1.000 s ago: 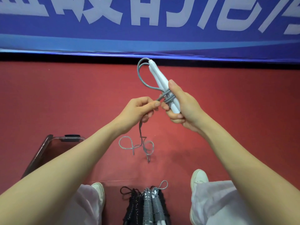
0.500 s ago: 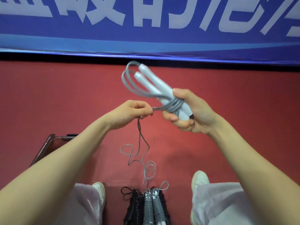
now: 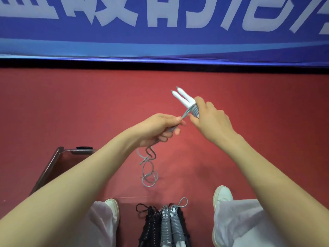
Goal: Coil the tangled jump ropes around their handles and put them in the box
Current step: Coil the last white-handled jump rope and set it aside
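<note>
While our right hand (image 3: 211, 122) grips the two white handles (image 3: 183, 98), with grey rope (image 3: 195, 111) wound round them, our left hand (image 3: 160, 129) pinches the rope just beside that coil. Its loose tail hangs in loops below, near the box (image 3: 51, 163).

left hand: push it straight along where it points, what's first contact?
Likely the right hand: the left hand, pinching the grey rope, points up-right at its near edge, just below the coil on the white handles. Little gap shows between them, though depth is unclear.
</note>
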`<state>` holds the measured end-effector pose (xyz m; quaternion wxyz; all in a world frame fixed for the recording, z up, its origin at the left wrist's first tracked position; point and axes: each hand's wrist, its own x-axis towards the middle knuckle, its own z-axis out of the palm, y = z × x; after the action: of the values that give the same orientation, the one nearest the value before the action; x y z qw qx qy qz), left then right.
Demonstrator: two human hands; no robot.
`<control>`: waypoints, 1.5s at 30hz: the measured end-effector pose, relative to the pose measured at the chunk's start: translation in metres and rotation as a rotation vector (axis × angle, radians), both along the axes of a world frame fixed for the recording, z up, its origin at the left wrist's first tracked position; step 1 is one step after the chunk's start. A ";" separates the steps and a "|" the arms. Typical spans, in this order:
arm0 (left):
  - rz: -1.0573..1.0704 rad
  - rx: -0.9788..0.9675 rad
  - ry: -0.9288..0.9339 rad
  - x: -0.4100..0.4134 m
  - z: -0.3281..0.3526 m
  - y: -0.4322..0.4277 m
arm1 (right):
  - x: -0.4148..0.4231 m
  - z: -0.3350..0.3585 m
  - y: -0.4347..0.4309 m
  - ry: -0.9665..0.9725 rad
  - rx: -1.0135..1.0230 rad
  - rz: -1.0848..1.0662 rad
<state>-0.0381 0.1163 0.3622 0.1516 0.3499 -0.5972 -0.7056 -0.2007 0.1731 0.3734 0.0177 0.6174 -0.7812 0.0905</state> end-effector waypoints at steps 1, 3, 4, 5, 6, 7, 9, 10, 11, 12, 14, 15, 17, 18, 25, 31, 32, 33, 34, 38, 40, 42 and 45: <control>-0.018 0.072 0.007 -0.001 0.000 -0.002 | 0.000 0.001 -0.001 -0.014 -0.056 0.001; 0.001 0.125 0.038 -0.002 0.000 -0.004 | 0.001 0.003 -0.001 -0.076 -0.152 0.009; 0.050 0.124 0.060 -0.001 0.001 -0.005 | 0.000 0.003 -0.001 -0.118 -0.198 0.018; 0.102 0.099 0.080 0.000 0.001 -0.007 | 0.000 0.003 -0.001 -0.172 -0.234 0.036; 0.142 0.054 0.087 0.002 0.000 -0.009 | -0.001 0.003 -0.001 -0.240 -0.254 0.061; 0.161 -0.004 0.085 0.004 -0.002 -0.011 | -0.001 0.004 -0.001 -0.321 -0.251 0.087; 0.168 -0.112 0.080 0.005 -0.005 -0.012 | -0.002 0.006 0.000 -0.486 -0.214 0.136; 0.179 -0.165 0.091 0.006 -0.005 -0.011 | -0.002 0.007 0.001 -0.559 -0.195 0.145; 0.195 -0.226 0.109 0.006 -0.007 -0.013 | -0.003 0.008 0.001 -0.629 -0.185 0.144; 0.204 -0.290 0.112 0.006 -0.006 -0.013 | -0.004 0.009 0.001 -0.700 -0.182 0.143; 0.162 -0.370 0.105 0.005 -0.005 -0.012 | -0.003 0.010 0.000 -0.887 -0.189 0.163; 0.128 -0.350 0.109 0.003 -0.004 -0.011 | -0.002 0.011 -0.001 -0.990 -0.186 0.171; 0.104 -0.240 0.152 0.000 -0.002 -0.008 | 0.001 0.015 0.000 -1.165 -0.172 0.171; 0.114 -0.203 0.188 -0.001 -0.001 -0.006 | 0.002 0.016 0.002 -1.231 -0.172 0.169; 0.010 -0.348 0.168 0.005 -0.009 -0.006 | 0.003 0.020 0.007 -1.544 -0.102 0.153; -0.007 -0.410 0.138 0.024 -0.008 -0.022 | -0.011 0.031 0.014 -1.839 0.213 0.243; -0.018 -0.429 0.136 0.023 -0.008 -0.022 | -0.009 0.031 0.016 -1.840 0.294 0.271; -0.027 -0.457 0.120 0.021 -0.008 -0.020 | -0.007 0.030 0.018 -1.838 0.380 0.298; -0.030 -0.480 0.107 0.020 -0.007 -0.018 | -0.005 0.029 0.020 -1.833 0.468 0.321; -0.076 -0.706 -0.011 0.030 -0.003 -0.021 | -0.004 0.025 0.023 -1.638 0.743 0.331; -0.078 -0.678 -0.038 0.034 -0.003 -0.026 | -0.005 0.022 0.022 -1.457 0.785 0.284; -0.032 -0.570 -0.030 0.033 -0.001 -0.025 | -0.006 0.019 0.020 -1.338 0.799 0.260; -0.042 -0.524 -0.018 0.030 0.002 -0.026 | -0.008 0.019 0.016 -1.306 0.815 0.274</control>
<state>-0.0077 0.0908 0.3647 0.2171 0.2923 -0.7682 -0.5266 -0.2089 0.1893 0.3922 -0.6849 0.4880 -0.5219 0.1428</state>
